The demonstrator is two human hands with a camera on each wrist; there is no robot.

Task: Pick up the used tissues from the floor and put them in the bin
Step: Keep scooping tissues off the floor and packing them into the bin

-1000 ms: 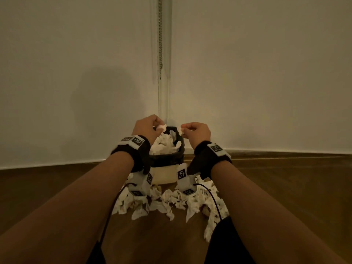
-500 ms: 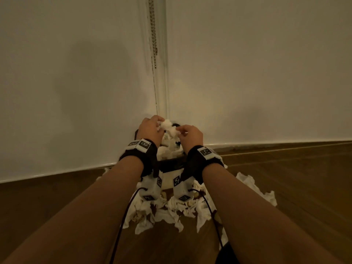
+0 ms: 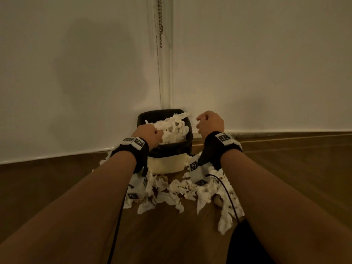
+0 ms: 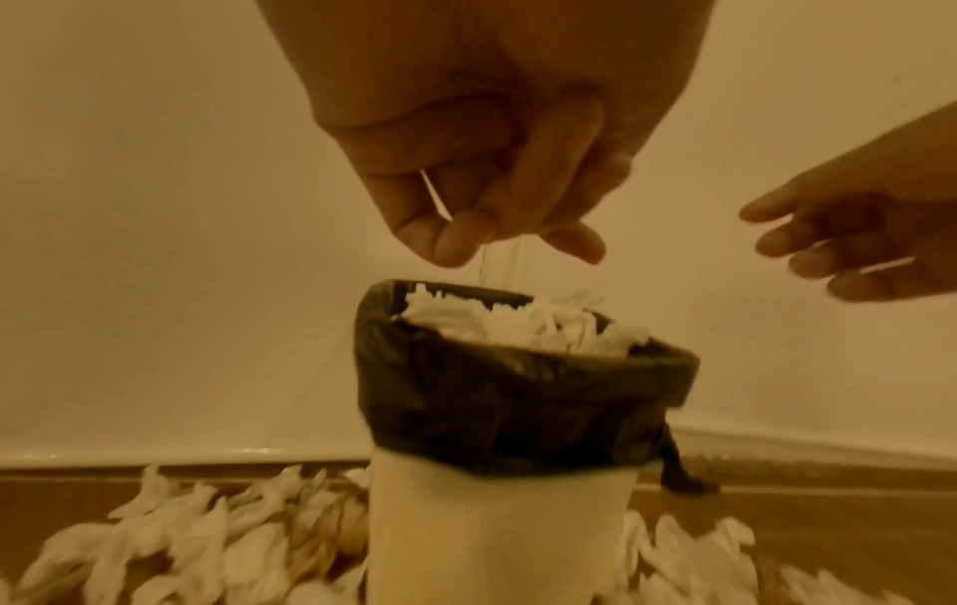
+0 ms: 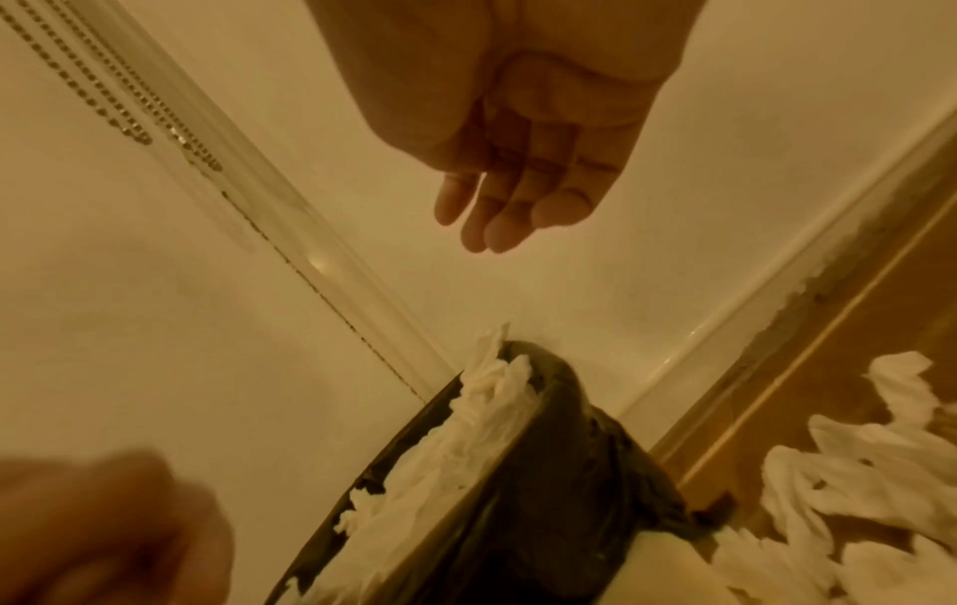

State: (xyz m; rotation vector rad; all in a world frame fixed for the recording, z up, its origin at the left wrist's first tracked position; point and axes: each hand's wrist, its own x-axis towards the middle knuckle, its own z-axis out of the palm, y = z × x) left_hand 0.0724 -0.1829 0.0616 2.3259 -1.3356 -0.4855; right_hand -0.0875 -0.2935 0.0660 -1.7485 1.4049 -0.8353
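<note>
A cream bin (image 3: 165, 164) with a black liner (image 3: 142, 116) stands in the wall corner, heaped with white tissues (image 3: 173, 128). My left hand (image 3: 147, 134) hovers over the bin's left rim, its fingertips bunched; in the left wrist view the left hand (image 4: 466, 237) pinches a thin shred of tissue above the heap (image 4: 497, 323). My right hand (image 3: 209, 122) is off to the right of the bin, apart from it, and in the right wrist view the right hand (image 5: 497, 213) shows relaxed, empty fingers. Several crumpled tissues (image 3: 182, 189) lie on the floor before the bin.
Two white walls meet behind the bin, and a bead chain (image 3: 161, 25) hangs down the corner. The wooden floor (image 3: 57, 178) spreads left and right. More floor tissues (image 5: 854, 491) lie right of the bin. A black cable (image 3: 228, 197) trails from my right wrist.
Both hands were together above the bin, holding one tissue. The right hand has let go and swung out to the right; the left has sunk toward the heap.
</note>
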